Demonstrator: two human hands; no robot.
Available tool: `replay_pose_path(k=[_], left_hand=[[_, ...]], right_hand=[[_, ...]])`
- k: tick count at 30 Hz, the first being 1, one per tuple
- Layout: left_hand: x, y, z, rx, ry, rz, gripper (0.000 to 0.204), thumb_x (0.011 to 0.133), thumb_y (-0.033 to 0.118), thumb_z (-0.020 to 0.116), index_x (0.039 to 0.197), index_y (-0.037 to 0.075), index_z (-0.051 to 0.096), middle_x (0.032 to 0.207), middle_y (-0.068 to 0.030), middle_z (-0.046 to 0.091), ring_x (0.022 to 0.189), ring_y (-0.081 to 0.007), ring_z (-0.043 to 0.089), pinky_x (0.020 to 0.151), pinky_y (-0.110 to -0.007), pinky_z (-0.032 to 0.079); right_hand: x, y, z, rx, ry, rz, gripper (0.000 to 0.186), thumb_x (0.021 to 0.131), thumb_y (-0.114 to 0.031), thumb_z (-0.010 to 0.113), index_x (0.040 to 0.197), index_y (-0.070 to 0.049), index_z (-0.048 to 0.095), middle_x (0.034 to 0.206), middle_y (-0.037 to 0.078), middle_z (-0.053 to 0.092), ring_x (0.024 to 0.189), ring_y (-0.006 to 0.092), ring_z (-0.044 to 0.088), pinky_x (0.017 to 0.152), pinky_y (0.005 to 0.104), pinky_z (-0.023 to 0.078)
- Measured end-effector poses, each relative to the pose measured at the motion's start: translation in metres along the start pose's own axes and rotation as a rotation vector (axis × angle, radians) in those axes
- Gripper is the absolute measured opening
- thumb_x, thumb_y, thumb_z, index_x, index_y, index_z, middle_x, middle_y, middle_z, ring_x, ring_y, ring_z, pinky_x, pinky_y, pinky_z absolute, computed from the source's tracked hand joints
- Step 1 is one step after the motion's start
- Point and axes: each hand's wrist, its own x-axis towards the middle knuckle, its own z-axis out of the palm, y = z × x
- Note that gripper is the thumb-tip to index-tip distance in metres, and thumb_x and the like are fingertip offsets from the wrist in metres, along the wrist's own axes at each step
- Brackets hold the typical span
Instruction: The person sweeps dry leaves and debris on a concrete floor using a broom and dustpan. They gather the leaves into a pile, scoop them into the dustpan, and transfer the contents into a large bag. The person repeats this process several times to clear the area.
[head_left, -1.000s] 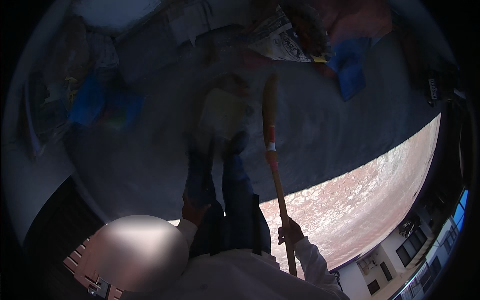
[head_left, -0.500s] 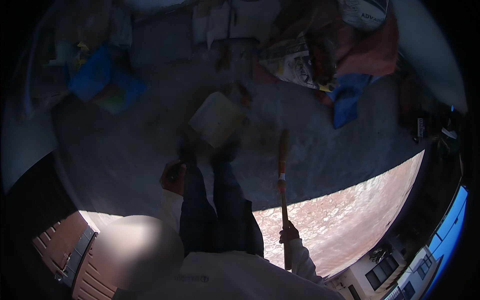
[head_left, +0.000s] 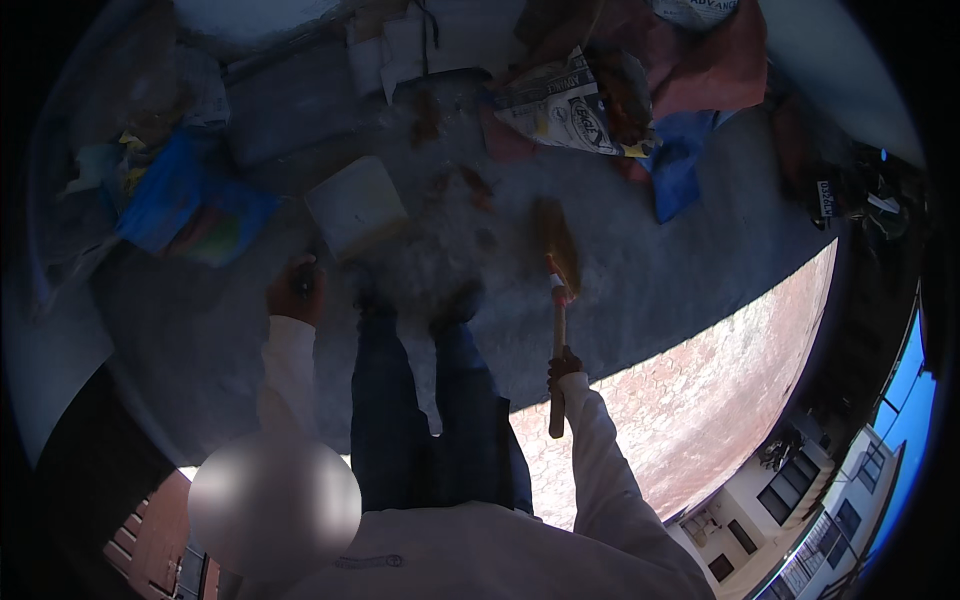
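My right hand (head_left: 565,371) grips the wooden handle of a short broom (head_left: 556,262), whose brownish bristles rest on the grey floor ahead of my right foot. My left hand (head_left: 295,288) holds the dark handle of a white dustpan (head_left: 355,206), which sits low near the floor, ahead and left of my left foot. Brown bits of debris (head_left: 462,186) lie scattered on the floor between dustpan and broom. My legs in dark trousers stand between the two hands.
A printed sack (head_left: 556,101), a reddish sack (head_left: 704,62) and a blue cloth (head_left: 680,166) are heaped at the far side. Blue and coloured clutter (head_left: 172,196) lies at the left. Sunlit red paving (head_left: 700,400) begins at the right; buildings show far below.
The dustpan has moved out to the left with my left hand. The broom head has swung away from me to the floor ahead, and my right hand has come up the handle.
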Motion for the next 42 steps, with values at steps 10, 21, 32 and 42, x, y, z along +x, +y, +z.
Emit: replay_pose_path(k=[10, 21, 32, 42], left_hand=[[0.055, -0.002, 0.034, 0.176, -0.189, 0.139, 0.034, 0.061, 0.018, 0.066, 0.093, 0.012, 0.058, 0.086, -0.0115, 0.061, 0.081, -0.0314, 0.058, 0.072, -0.04, 0.047], [0.081, -0.044, -0.001, -0.041, -0.084, -0.011, 0.027, 0.069, 0.02, 0.065, 0.093, 0.008, 0.059, 0.085, -0.0124, 0.063, 0.079, -0.028, 0.061, 0.07, -0.034, 0.048], [0.045, -0.034, -0.016, -0.203, 0.133, -0.096, 0.023, 0.07, 0.021, 0.066, 0.086, 0.006, 0.059, 0.082, -0.0116, 0.061, 0.078, -0.0242, 0.06, 0.071, -0.032, 0.046], [0.025, 0.029, 0.073, -0.115, 0.356, -0.388, 0.024, 0.067, 0.023, 0.069, 0.088, 0.014, 0.06, 0.08, -0.0108, 0.063, 0.077, -0.0262, 0.061, 0.07, -0.034, 0.047]], right_hand=[[-0.089, -0.003, 0.242, -1.05, -0.003, -0.386, 0.051, 0.074, -0.018, 0.049, 0.123, -0.013, 0.034, 0.098, 0.02, 0.055, 0.094, 0.0343, 0.052, 0.079, 0.0437, 0.043], [-0.186, -0.008, 0.134, -0.806, -0.269, -0.562, 0.061, 0.076, -0.008, 0.053, 0.132, -0.016, 0.031, 0.085, 0.012, 0.056, 0.075, 0.0198, 0.053, 0.067, 0.0289, 0.044], [-0.2, -0.12, 0.085, -0.477, -0.295, -0.474, 0.05, 0.084, -0.006, 0.043, 0.132, -0.015, 0.032, 0.066, 0.001, 0.048, 0.052, 0.008, 0.045, 0.043, 0.0211, 0.039], [-0.054, -0.233, 0.226, -1.318, -0.104, -0.644, 0.058, 0.076, -0.015, 0.044, 0.131, -0.005, 0.027, 0.102, 0.022, 0.056, 0.092, 0.0367, 0.056, 0.082, 0.0396, 0.046]])
